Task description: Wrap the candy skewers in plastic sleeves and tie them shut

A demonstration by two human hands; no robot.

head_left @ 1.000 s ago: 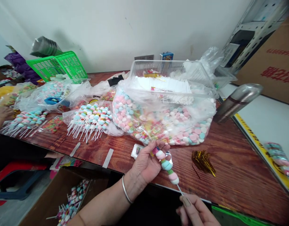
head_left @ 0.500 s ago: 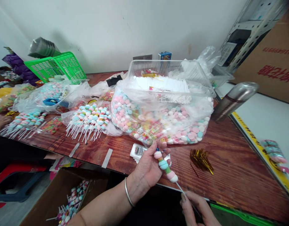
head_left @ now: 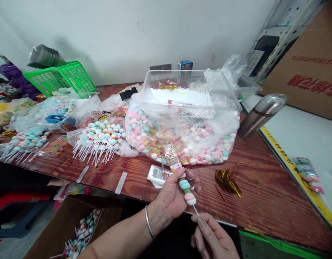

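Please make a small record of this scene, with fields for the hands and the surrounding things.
Left hand: cradles a marshmallow skewer
Right hand: pinches the white stick
Table, right side: gold strips
Table, left side: bunched skewers
Beyond the hands: bagged marshmallows, clear tub
Far right: metal flask
Lower left: cardboard box containing more skewers

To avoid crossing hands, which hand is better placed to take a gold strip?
Probably the right hand: it only pinches the stick, while the left hand holds the candies. The strips lie rightward.
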